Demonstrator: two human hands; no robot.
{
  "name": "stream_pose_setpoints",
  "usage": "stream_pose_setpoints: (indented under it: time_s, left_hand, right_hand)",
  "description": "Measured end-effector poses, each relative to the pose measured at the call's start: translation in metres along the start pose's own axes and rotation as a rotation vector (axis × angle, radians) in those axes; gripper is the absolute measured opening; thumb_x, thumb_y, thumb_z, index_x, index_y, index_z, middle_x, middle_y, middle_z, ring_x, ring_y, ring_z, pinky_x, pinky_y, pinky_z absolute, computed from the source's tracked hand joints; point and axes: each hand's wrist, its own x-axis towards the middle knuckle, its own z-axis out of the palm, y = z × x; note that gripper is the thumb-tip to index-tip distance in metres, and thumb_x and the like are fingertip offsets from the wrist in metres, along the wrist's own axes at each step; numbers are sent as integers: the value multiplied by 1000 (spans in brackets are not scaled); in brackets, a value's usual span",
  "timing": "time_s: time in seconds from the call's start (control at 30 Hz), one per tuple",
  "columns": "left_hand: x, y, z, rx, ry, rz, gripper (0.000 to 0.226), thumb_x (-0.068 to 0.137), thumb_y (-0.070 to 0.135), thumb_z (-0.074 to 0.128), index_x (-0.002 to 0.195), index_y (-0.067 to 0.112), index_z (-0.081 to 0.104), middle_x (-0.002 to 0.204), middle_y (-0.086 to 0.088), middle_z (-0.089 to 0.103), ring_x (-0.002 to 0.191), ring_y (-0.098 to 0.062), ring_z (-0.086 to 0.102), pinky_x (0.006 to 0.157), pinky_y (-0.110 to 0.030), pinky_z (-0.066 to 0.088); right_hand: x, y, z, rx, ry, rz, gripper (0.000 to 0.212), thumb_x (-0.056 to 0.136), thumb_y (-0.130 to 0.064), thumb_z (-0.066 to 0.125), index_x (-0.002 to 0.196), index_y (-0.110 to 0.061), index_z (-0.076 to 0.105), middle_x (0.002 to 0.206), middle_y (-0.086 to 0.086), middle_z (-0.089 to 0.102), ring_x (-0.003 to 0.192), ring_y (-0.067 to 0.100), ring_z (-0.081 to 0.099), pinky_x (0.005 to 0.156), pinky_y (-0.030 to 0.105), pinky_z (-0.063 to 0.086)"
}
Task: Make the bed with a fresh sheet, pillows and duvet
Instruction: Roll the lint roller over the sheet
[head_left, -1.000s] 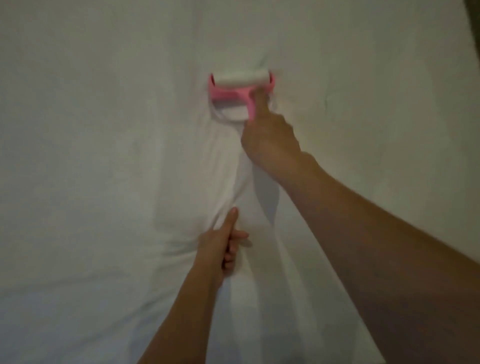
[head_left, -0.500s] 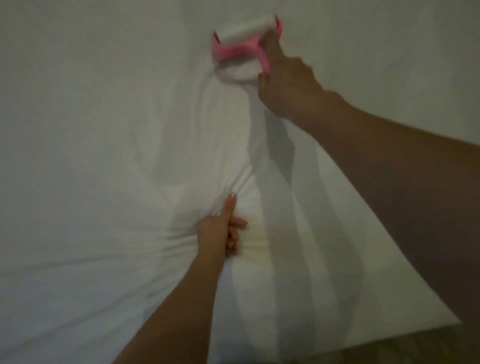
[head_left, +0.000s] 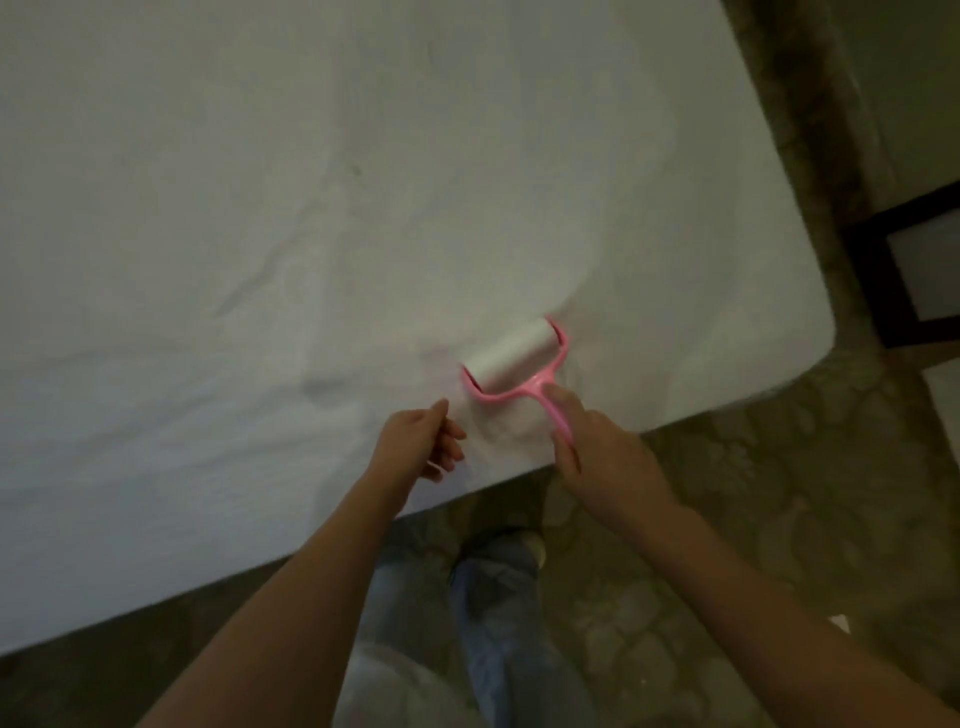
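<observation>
Both hands show: right hand (head_left: 597, 457) grips the lint roller (head_left: 514, 361), its handle end hidden; left hand (head_left: 421, 441) loosely curled, empty.

We see a dim room under soft, low light. Below and to the right of our hands (head_left: 519, 457) the floor (head_left: 727, 519) is covered in a muted, olive-toned carpet with a faint floral pattern. Up and far to the right of our hands stands a dark-framed piece of furniture (head_left: 883, 270) with a pale panel, its kind unclear. Beyond it, in the top right corner, the carpet darkens into shadow.
</observation>
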Motion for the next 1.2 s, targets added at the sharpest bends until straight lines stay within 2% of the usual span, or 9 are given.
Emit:
stream_pose_setpoints:
  time_s: [0.17, 0.27, 0.4, 0.5, 0.77, 0.97, 1.1, 1.13, 1.2]
  left_hand:
    - [-18, -21, 46, -22, 67, 26, 42, 102, 27, 42, 71, 7, 62, 44, 0, 36, 35, -11, 30, 37, -17, 26]
    - [-17, -16, 56, -147, 86, 16, 41, 102, 26, 41, 73, 5, 61, 44, 2, 32, 33, -8, 26, 36, -16, 24]
    - [-3, 13, 54, -201, 131, 86, 38, 100, 26, 45, 71, 6, 59, 44, 2, 39, 39, -10, 33, 40, -20, 28]
    - [20, 47, 44, -231, 184, 177, 39, 99, 26, 48, 66, 6, 56, 44, -1, 47, 39, -13, 40, 42, -24, 34]
    - [125, 149, 35, -471, 275, 95, 55, 96, 40, 50, 52, 8, 55, 34, -2, 43, 29, -13, 37, 36, -19, 31]
    - [174, 162, 33, -637, 296, -121, 69, 87, 55, 54, 34, 12, 50, 30, -4, 30, 24, -14, 25, 37, -14, 20]
    - [187, 160, 38, -627, 338, -128, 66, 87, 50, 56, 33, 13, 47, 30, -7, 31, 22, -15, 25, 32, -12, 20]
    - [190, 158, 38, -630, 336, -130, 66, 87, 49, 57, 32, 13, 46, 30, -7, 31, 21, -15, 24, 32, -12, 20]
    - [194, 156, 36, -632, 306, -142, 67, 86, 50, 56, 31, 14, 43, 31, -7, 31, 21, -15, 24, 34, -11, 21]
  right_hand:
    - [-70, 67, -5, -105, -76, -2, 56, 97, -35, 40, 149, -40, 18, 105, 6, 59, 85, 31, 63, 73, 41, 52]
    - [-87, 90, -4, 20, 18, 97, 50, 97, -42, 34, 147, -35, 27, 105, 8, 62, 85, 31, 64, 73, 46, 53]
    - [-78, 94, -6, 116, 107, 138, 47, 100, -35, 38, 145, -40, 29, 109, 7, 63, 84, 27, 65, 72, 49, 55]
    - [-49, 78, -12, 94, 155, 103, 56, 97, -34, 41, 143, -56, 20, 112, 11, 62, 83, 38, 66, 68, 53, 55]
    - [140, 1, -80, 30, 70, 113, 55, 100, -38, 33, 148, -46, 10, 111, 4, 57, 97, 32, 61, 81, 42, 49]
    - [345, -69, -142, -84, 196, -14, 54, 101, -27, 35, 150, -36, 14, 100, 15, 57, 97, 38, 59, 71, 36, 36]
    - [471, -111, -188, -21, 190, -34, 56, 97, -22, 38, 149, -32, 22, 122, 17, 58, 107, 35, 58, 75, 31, 36]
    - [495, -120, -194, 5, 206, -61, 46, 96, -22, 39, 142, -26, 37, 116, 14, 61, 101, 32, 60, 75, 31, 40]
    - [528, -125, -197, 136, 204, -68, 14, 95, -22, 41, 90, -21, 55, 81, 0, 58, 68, 13, 55, 64, 26, 42]
